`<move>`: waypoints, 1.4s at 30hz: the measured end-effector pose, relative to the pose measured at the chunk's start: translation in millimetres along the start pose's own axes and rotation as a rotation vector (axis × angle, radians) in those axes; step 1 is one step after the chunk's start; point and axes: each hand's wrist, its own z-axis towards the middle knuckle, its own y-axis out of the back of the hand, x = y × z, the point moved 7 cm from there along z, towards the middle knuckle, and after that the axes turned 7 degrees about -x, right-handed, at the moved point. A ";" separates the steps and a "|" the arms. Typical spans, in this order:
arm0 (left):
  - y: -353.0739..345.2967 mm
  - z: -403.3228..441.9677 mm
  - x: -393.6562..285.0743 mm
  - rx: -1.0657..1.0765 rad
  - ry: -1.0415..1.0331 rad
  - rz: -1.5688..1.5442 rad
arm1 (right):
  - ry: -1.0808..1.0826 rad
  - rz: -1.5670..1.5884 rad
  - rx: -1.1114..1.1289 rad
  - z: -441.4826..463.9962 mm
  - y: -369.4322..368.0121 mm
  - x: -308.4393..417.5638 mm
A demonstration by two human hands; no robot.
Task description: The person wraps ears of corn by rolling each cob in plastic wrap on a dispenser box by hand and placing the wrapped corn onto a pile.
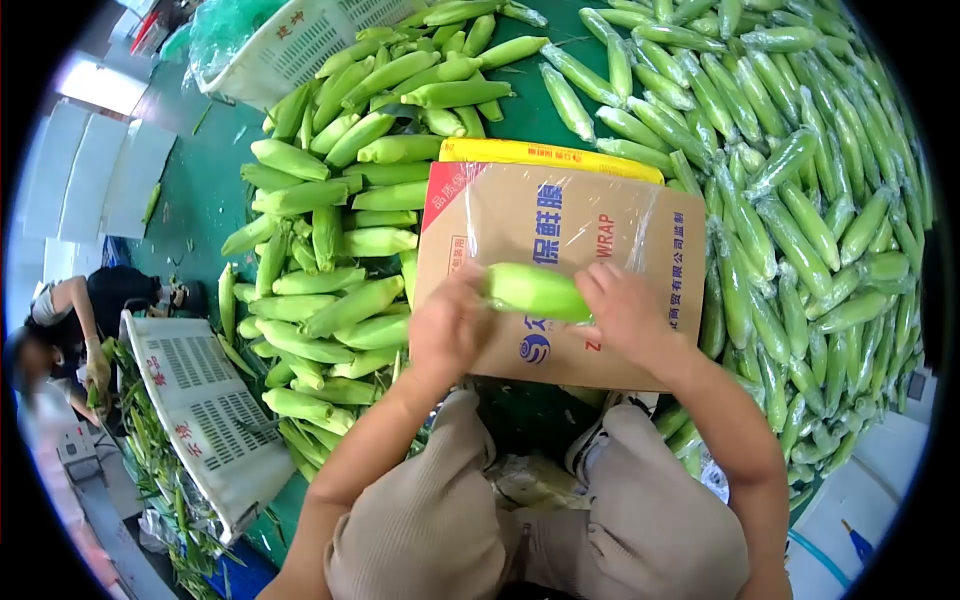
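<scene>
An ear of corn (540,292) in its green husk lies crosswise between my hands, above a cardboard box (640,230). My left hand (452,318), a little blurred, is closed around its left end. The fingers of my right hand (622,305) pinch its right end. Clear film glints on the corn near both hands. A sheet of clear plastic wrap (590,195) stretches over the printed top of the box. Along the box's far edge runs a yellow package (550,155).
Unwrapped corn (330,225) is heaped on the left. Film-wrapped corn (800,210) covers the right side. White crates stand at the top (300,45) and lower left (205,405). A co-worker (85,320) bends at the far left beside loose husks (160,470).
</scene>
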 end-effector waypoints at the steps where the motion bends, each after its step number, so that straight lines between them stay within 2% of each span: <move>1: -9.3 -7.6 -13.2 0.083 -0.145 0.022 | 0.008 0.019 0.003 -0.4 -0.6 3.2; 3: -18.2 -10.0 -20.5 0.207 -0.161 0.139 | 0.006 0.059 -0.007 1.1 1.9 5.5; 5: -29.1 19.3 -27.3 0.319 -0.199 0.253 | -0.051 0.022 -0.212 14.8 20.4 -3.5; 6: -44.8 40.0 -22.7 0.451 -0.134 0.352 | -0.083 -0.002 -0.314 21.7 30.0 -8.6; 7: -65.3 65.9 -11.5 0.570 -0.075 0.451 | -0.080 -0.041 -0.311 30.9 32.9 -12.4; 9: -86.5 122.7 -3.9 0.246 -0.351 0.596 | -0.068 -0.124 -0.289 49.3 37.8 -21.8; 11: -101.7 167.6 1.8 0.124 -0.325 0.605 | -0.102 -0.184 -0.313 66.0 18.2 -39.5; 12: -109.3 175.7 5.7 0.175 -0.242 0.530 | -0.127 -0.183 -0.303 75.1 13.6 -46.7; 13: -111.5 171.4 0.2 0.191 -0.254 0.423 | -0.146 -0.184 -0.300 83.4 15.5 -59.2; 15: -102.6 140.1 -13.9 0.246 -0.297 0.225 | -0.163 -0.088 -0.235 98.5 13.6 -84.6; 17: -102.3 106.1 -32.1 0.425 -0.360 0.345 | -0.203 0.089 -0.166 95.6 0.8 -82.2; 19: -106.1 74.7 -23.8 0.384 -0.506 0.503 | -0.202 0.294 -0.085 84.8 7.7 -76.7; 20: -102.5 69.2 -29.0 0.386 -0.516 0.474 | -0.200 0.383 0.017 78.5 4.8 -73.1; 22: -90.6 59.7 -33.9 0.407 -0.510 0.431 | -0.170 0.693 0.029 59.8 -11.5 -59.7; 23: -88.5 54.2 -35.7 0.428 -0.498 0.404 | -0.210 0.723 0.179 49.2 -19.7 -56.1; 24: -95.2 44.2 -37.5 0.578 -0.390 0.388 | -0.245 0.742 0.326 46.6 -19.8 -53.2; 25: -98.9 36.1 -39.5 0.724 -0.284 0.356 | -0.170 0.490 0.521 51.2 -13.2 -46.8; 27: -93.4 37.4 -39.9 0.860 -0.256 0.283 | -0.055 0.239 0.457 63.2 -7.1 -45.6; 29: -89.5 36.7 -49.1 1.010 -0.212 0.157 | 0.020 0.259 0.008 68.2 7.0 -48.5; 30: -87.5 42.0 -53.9 1.078 -0.187 0.091 | -0.042 0.040 0.178 72.3 -9.0 -45.4; 31: -86.7 43.7 -56.8 1.142 -0.164 0.024 | -0.016 -0.026 0.175 73.6 -12.9 -42.9; 32: -88.7 39.2 -54.9 1.067 -0.193 -0.036 | 0.006 -0.086 0.176 70.8 -18.5 -39.4; 33: -87.1 34.2 -55.7 1.148 -0.147 -0.028 | 0.024 -0.143 0.178 68.8 -21.1 -34.7; 35: -81.8 20.9 -60.8 1.310 -0.051 -0.015 | -0.006 -0.096 0.225 67.0 -23.9 -31.9; 37: -78.4 -1.2 -73.2 1.497 -0.062 0.008 | -0.017 -0.082 0.228 68.2 -20.5 -34.4; 39: -69.0 -38.4 -84.2 1.626 0.148 -0.276 | 0.001 -0.081 0.211 64.8 -25.8 -36.8; 40: -80.2 -90.6 -75.7 1.768 0.017 -0.157 | 0.009 -0.087 0.208 65.0 -24.3 -36.6; 41: -67.2 -107.7 -81.4 1.884 0.222 -0.350 | -0.006 -0.076 0.189 66.6 -24.8 -36.8; 42: -67.4 -153.0 -71.3 2.068 0.255 -0.381 | -0.023 -0.063 0.182 64.5 -27.1 -35.5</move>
